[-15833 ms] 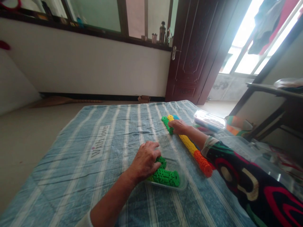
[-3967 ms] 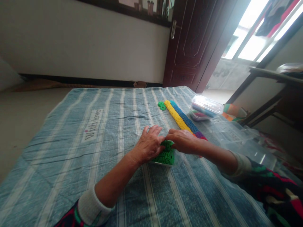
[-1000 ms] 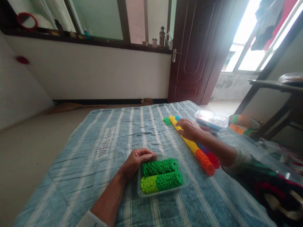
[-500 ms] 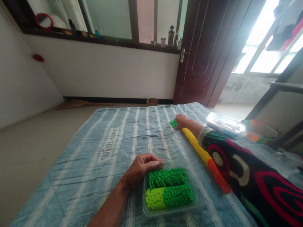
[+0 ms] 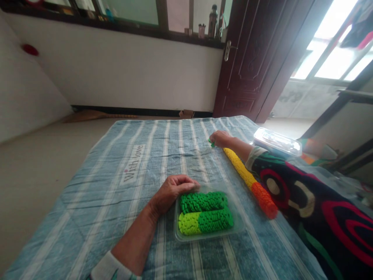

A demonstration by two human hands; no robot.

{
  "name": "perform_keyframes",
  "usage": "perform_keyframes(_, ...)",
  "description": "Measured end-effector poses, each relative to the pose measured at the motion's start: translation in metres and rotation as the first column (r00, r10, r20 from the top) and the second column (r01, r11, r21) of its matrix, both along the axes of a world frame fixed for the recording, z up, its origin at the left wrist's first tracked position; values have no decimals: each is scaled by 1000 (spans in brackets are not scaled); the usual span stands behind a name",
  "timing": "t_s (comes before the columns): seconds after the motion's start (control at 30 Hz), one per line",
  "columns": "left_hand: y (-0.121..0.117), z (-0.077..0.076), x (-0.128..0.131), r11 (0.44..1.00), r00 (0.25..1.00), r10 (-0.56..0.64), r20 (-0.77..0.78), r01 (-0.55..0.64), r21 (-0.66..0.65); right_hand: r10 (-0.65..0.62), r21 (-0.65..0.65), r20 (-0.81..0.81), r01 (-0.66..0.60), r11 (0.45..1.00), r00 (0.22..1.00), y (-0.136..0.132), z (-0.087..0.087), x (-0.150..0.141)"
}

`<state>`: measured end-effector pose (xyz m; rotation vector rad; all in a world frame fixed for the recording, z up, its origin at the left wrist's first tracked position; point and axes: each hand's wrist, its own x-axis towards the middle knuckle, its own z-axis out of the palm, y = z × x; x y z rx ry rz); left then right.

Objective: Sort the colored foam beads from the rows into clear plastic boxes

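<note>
Head view, discs [image 5: 212, 144] at curled right hand [image 5: 220, 138], grip unclear, left hand [image 5: 174, 190] pinching tub [image 5: 237, 219]

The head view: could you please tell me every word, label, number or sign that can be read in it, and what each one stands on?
"With love": on the pale patch on the striped cloth.
Small mark at the cloth's far right corner: too small to read.
Nothing else readable, on the clear tub or elsewhere.
</note>
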<state>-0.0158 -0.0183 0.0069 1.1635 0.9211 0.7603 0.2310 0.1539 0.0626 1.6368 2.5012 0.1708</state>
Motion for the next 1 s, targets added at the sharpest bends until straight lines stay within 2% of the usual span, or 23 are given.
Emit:
perform_keyframes(0.1,1,1,2,1000,1000,0,1,0,5,77,-18,-47,-78,997,996,-19,20,3)
perform_keyframes(0.17,1,1,3,1000,1000,-2,6,2,10,189,-63,-154,-201,978,970,-42,36,6)
perform_keyframes(0.27,2,1,4,999,1000,-4,-10,5,32,364,-169,-332,-435,885,870,-88,56,11)
perform_keyframes(0.37,2,2,4,999,999,0,-38,2,52,463,-255,-328,-549,796,824,-136,65,12)
perform_keyframes(0.43,2,3,5,998,999,3,-43,0,60,499,-302,-241,-553,777,832,-160,64,10)
perform_keyframes(0.5,2,4,5,998,999,7,-41,-4,62,523,-321,-131,-535,781,842,-176,60,6)
perform_keyframes(0.7,2,2,5,997,999,20,-42,-17,80,602,-300,69,-559,773,796,-190,40,-6)
perform_keyframes(0.8,3,1,5,997,999,18,-35,-15,82,613,-286,97,-568,772,784,-193,35,-7)
perform_keyframes(1.0,2,2,6,995,999,21,-48,-15,103,576,-186,12,-564,805,818,-196,27,5)
